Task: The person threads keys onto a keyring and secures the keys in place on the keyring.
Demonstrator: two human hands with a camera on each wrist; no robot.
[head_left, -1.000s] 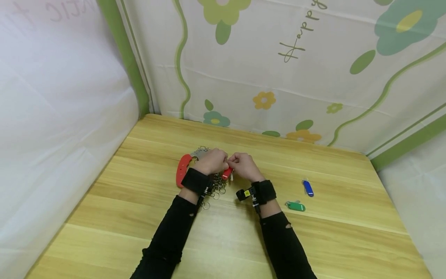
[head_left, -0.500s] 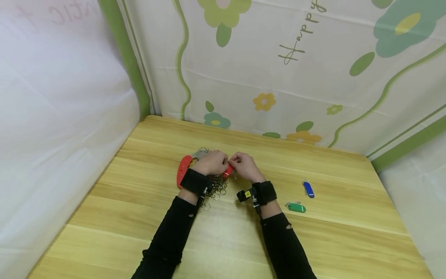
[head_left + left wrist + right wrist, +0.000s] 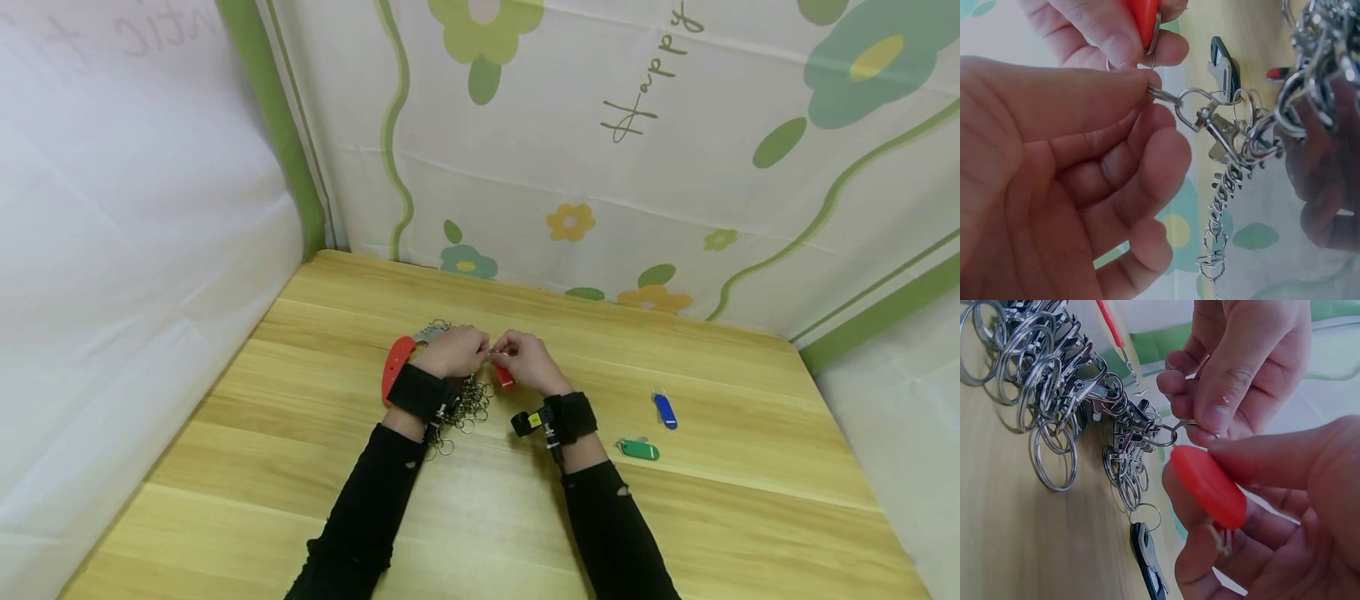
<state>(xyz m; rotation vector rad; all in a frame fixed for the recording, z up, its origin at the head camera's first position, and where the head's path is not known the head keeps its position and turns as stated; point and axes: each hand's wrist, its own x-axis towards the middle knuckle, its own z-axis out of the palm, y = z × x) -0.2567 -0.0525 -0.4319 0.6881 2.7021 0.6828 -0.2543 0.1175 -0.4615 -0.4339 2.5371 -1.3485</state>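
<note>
Over the table, my left hand (image 3: 453, 352) pinches a metal key ring (image 3: 1163, 95) between thumb and forefinger. That ring is linked to a swivel clasp (image 3: 1219, 131) on a bundle of clasps and rings (image 3: 472, 404). Close beside it, my right hand (image 3: 525, 360) holds a red key tag (image 3: 1210, 487) with its thumb and fingers. The tag's end lies against the linked rings; whether it is threaded on cannot be told. A small key shows below it in the right wrist view. A black key tag (image 3: 1141, 550) with a key hangs from another ring in the bundle.
A red handle (image 3: 397, 367) with a grey metal part lies left of the hands. To the right, a blue key tag (image 3: 664, 411) and a green key tag (image 3: 639, 449) lie on the wooden table (image 3: 750, 500). Fabric walls stand behind and at both sides.
The red key tag has turned and swung a little to the right between the hands. Both hands stay close together in nearly the same place. The head view has tilted slightly.
</note>
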